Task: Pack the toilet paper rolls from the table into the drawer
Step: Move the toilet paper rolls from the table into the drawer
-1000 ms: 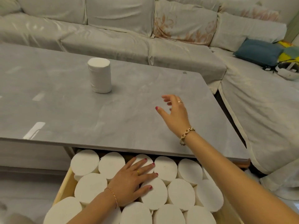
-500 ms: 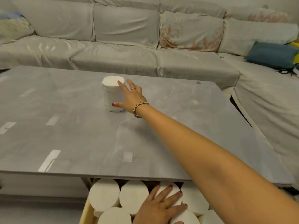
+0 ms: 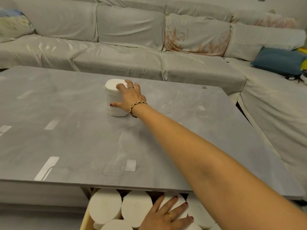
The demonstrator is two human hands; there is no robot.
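Head view: right hand [image 3: 131, 98] seemingly grips roll [image 3: 114, 100]

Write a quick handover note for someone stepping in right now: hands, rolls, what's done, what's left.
Right hand: wrapped around the last roll, which stands upright on the table, not yet lifted.
Left hand: lying flat and open on the packed rolls in the drawer.
Done: the drawer looks nearly full of upright rolls.
Left: lift that one roll, bring it over and fit it in the drawer.
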